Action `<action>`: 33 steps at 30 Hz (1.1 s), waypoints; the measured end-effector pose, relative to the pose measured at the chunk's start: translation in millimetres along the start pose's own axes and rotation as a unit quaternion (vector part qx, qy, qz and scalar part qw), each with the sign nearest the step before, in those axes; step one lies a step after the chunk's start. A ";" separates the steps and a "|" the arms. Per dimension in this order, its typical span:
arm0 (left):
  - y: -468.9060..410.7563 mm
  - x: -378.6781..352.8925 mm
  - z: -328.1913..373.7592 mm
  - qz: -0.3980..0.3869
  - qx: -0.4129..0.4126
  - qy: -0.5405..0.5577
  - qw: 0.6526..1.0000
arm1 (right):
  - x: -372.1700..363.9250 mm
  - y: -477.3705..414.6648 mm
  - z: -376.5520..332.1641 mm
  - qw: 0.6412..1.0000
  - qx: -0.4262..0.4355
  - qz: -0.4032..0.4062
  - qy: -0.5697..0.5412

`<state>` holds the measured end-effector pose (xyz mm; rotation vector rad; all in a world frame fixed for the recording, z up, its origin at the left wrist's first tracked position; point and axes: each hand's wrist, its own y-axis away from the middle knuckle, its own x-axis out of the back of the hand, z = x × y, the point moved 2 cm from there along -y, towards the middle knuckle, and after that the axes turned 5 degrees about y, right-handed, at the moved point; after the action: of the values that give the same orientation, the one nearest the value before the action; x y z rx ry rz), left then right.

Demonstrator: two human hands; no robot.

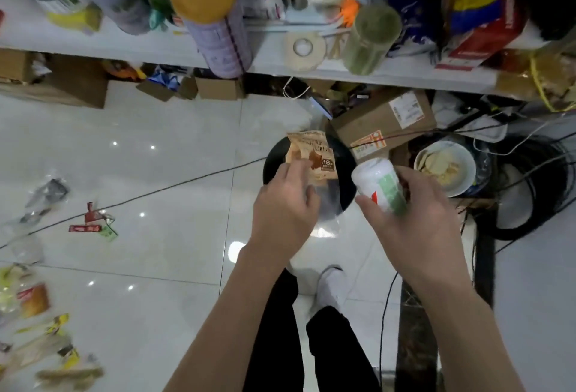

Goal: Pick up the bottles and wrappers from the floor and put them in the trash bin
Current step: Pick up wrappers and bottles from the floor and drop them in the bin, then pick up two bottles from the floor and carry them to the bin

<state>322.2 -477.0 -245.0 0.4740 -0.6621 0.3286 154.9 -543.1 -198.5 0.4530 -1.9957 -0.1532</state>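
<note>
My left hand (285,204) pinches a tan and brown snack wrapper (311,154) and holds it over the round black trash bin (272,161) on the floor. To its right, my right hand (414,207) grips a white bottle with a green label (381,184) beside the bin's right rim. More litter lies on the white tiles at the left: a clear wrapper (46,195), red wrappers (90,223), a clear plastic bottle (23,248) and several yellow and orange wrappers (37,329).
A cluttered white shelf (218,58) runs across the top, with cardboard boxes (383,123) beneath it. A white bowl (445,167) and tangled black cables (530,179) sit right of the bin. A thin cable (140,197) crosses the floor. My legs and a white shoe (330,288) stand below.
</note>
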 end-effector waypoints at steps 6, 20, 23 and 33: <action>-36.8 -32.3 -45.6 -0.023 0.016 -0.056 0.998 | -65.0 -32.2 22.8 0.999 -0.035 -0.026 0.003; -38.3 13.9 -58.2 0.027 0.018 -0.034 0.999 | -82.4 -53.6 -8.9 1.000 0.000 -0.013 -0.012; -29.7 31.1 -41.7 0.044 0.010 -0.033 0.998 | -61.8 -46.7 -16.7 1.000 0.013 -0.014 0.001; 39.8 113.5 57.3 0.119 -0.037 -0.026 0.992 | 62.1 0.9 -70.3 0.995 0.098 0.023 -0.016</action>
<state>360.2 -457.0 -118.9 0.3340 -0.7811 0.5153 192.6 -559.6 -114.2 0.5306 -2.0608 0.0652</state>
